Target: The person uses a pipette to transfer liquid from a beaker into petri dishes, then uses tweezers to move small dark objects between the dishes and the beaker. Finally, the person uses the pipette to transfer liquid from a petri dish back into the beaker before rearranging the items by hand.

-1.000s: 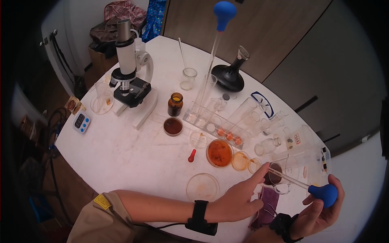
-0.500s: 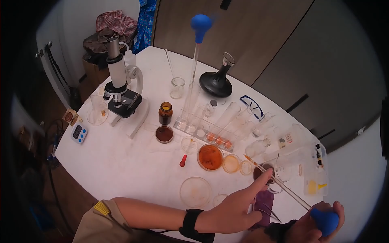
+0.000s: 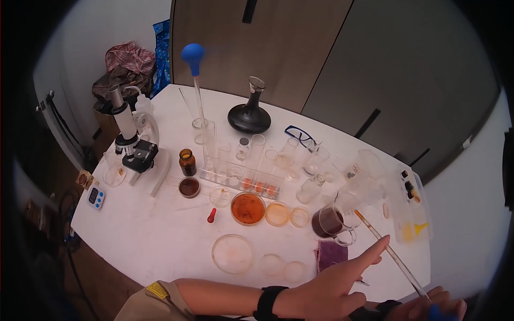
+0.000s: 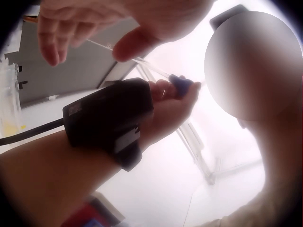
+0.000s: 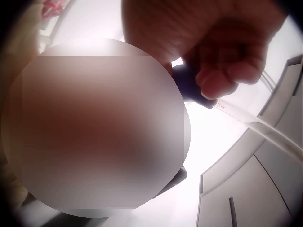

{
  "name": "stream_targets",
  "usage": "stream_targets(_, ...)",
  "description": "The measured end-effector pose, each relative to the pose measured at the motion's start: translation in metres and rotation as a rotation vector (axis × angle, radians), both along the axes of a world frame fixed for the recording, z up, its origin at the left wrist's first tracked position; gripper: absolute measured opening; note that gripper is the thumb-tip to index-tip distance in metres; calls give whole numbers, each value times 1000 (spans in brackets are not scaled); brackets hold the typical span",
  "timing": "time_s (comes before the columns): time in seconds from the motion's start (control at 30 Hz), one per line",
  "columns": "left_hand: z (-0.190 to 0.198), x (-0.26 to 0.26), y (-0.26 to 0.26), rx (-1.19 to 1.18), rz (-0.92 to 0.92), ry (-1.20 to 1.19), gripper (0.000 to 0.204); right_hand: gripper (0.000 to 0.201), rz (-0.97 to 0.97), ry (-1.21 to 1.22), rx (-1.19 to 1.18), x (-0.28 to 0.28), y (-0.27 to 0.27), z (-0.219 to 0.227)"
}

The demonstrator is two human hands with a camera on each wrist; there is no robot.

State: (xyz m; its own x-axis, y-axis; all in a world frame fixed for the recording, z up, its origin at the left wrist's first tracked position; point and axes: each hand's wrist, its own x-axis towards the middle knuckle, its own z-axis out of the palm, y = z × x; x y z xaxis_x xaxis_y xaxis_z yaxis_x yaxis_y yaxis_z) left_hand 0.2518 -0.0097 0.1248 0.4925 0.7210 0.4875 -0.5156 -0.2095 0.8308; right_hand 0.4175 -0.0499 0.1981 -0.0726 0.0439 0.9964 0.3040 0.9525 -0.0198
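My right hand [image 3: 415, 310] grips the blue rubber bulb [image 4: 182, 86] of a glass pipette [image 3: 400, 266] at the lower right. The pipette slants up and left, with an orange-brown tint near its tip [image 3: 359, 215]. My left hand [image 3: 332, 291] reaches across, its index finger extended along the pipette and its fingertip overlapping the glass in the head view. Left of the pipette tip stands a glass beaker [image 3: 327, 222] of dark brown liquid. A purple cloth [image 3: 331, 254] lies between this beaker and my left hand. In the right wrist view, curled fingers surround the dark bulb [image 5: 189, 85].
Petri dishes, one with orange-red contents [image 3: 248, 208], lie mid-table before a clear rack [image 3: 241, 183] of tubes. A second blue-bulbed pipette [image 3: 193, 59] stands upright in it. A microscope [image 3: 134, 139] is at left, a black decanter [image 3: 249, 116] at the back, a plastic box [image 3: 412, 214] at right.
The head view has swung right and up, so the table's contents appear further left. The pipette has tilted more steeply as the right hand lowered; the left index finger stays by its shaft.
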Motion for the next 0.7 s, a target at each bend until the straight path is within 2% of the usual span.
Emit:
stream_targets(0.1, -6, 9, 0, -28, 18, -22, 85, 54, -41, -127, -75, 19, 1, 4)
stream_targets(0.17, -10, 12, 0, -90, -68, 26, 91, 52, -239, -122, -47, 3, 6, 9)
stream_targets(0.3, -10, 8, 2, -119, -118, 32, 90, 49, -160, -165, 3, 23, 15, 8)
stream_targets(0.4, -11, 6, 4, -126, -131, 76, 91, 46, -155, -93, 22, -4, 22, 9)
stream_targets(0.47, -13, 6, 3, -97, -91, 57, 92, 44, -310, 69, 95, -26, 26, 6)
stream_targets(0.5, -15, 6, 3, -97, -93, 56, 92, 44, -311, 68, 95, -27, 27, 5)
stream_targets(0.57, -20, 6, 4, -17, 37, 4, 85, 42, -322, 77, 110, -29, 28, 4)
stream_targets(0.7, -22, 2, 7, 19, 83, -13, 85, 40, -314, 61, 141, -35, 32, 4)
